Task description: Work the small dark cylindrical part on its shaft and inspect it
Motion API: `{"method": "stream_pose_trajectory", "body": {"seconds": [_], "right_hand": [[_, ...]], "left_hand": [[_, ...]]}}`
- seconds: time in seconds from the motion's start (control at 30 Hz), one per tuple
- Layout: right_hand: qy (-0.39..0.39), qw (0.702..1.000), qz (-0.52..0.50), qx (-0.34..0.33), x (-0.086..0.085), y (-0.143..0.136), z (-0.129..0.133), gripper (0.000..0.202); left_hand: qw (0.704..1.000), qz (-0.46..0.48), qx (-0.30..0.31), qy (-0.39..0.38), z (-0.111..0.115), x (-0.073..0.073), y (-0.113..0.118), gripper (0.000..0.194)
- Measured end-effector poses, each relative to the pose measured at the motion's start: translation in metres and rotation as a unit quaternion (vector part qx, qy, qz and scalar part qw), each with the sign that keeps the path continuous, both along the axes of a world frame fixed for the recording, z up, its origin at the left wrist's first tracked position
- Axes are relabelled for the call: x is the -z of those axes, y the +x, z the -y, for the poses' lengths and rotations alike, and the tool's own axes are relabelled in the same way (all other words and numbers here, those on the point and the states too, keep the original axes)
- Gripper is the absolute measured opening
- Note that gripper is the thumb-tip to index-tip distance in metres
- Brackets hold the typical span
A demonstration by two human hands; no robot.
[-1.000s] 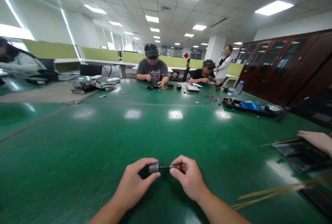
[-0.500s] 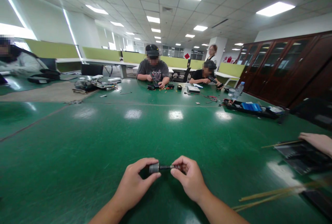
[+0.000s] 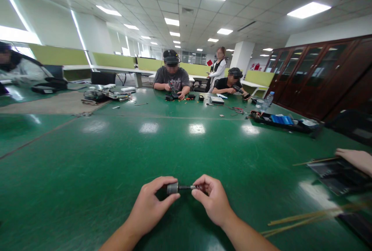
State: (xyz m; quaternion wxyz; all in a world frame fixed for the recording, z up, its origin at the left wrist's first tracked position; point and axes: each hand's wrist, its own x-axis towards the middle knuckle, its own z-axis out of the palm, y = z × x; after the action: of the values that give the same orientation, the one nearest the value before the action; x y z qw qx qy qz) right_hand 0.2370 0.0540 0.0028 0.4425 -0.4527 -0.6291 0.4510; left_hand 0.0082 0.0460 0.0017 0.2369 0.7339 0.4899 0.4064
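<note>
A small part with a grey metal cylinder at one end and a thin dark shaft is held level over the green table. My left hand grips the cylinder between thumb and fingers. The fingers of my right hand are closed round the shaft's other end, where a reddish-brown coiled piece shows partly between them. Both hands are near the table's front edge, a short gap apart.
At right, another person's hand rests on a black tray-like part beside thin yellow sticks. Farther back are a black tray, a bottle, electronic parts and seated people. One person stands behind.
The standing person in the background has moved left and into fuller view. My hands and the part between them look the same.
</note>
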Motion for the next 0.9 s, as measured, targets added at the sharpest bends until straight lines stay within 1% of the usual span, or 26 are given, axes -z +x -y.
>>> {"method": "stream_pose_trajectory", "body": {"seconds": [0.3,0.47,0.53,0.63,0.7,0.77,0.83,0.9], "right_hand": [[-0.005,1.000,-0.003,0.004,0.000,0.001,-0.001,0.011],[-0.008,1.000,-0.023,0.005,-0.002,0.002,-0.001,0.012],[-0.011,0.999,-0.036,0.003,-0.002,0.002,-0.001,0.013],[-0.020,0.998,-0.054,-0.005,-0.001,0.003,-0.002,0.016],[-0.028,0.997,-0.064,-0.020,-0.001,0.003,-0.002,0.018],[-0.033,0.996,-0.074,-0.032,-0.001,0.003,-0.002,0.020],[-0.033,0.996,-0.077,-0.035,0.000,0.002,-0.002,0.023],[-0.031,0.996,-0.073,-0.032,0.000,0.002,-0.002,0.025]], "left_hand": [[1.000,0.005,0.001,0.005,0.000,-0.002,0.001,0.028],[1.000,0.010,-0.003,0.000,0.001,-0.004,-0.001,0.028],[1.000,0.021,-0.016,-0.007,0.000,-0.004,-0.005,0.028],[0.997,0.046,-0.061,-0.016,-0.005,-0.004,-0.012,0.029],[0.991,0.089,-0.092,-0.035,-0.011,-0.004,-0.014,0.033],[0.976,0.169,-0.114,-0.072,-0.015,-0.007,-0.016,0.038],[0.953,0.255,-0.123,-0.108,-0.016,-0.014,-0.020,0.045],[0.936,0.300,-0.119,-0.142,-0.009,-0.024,-0.033,0.053]]}}
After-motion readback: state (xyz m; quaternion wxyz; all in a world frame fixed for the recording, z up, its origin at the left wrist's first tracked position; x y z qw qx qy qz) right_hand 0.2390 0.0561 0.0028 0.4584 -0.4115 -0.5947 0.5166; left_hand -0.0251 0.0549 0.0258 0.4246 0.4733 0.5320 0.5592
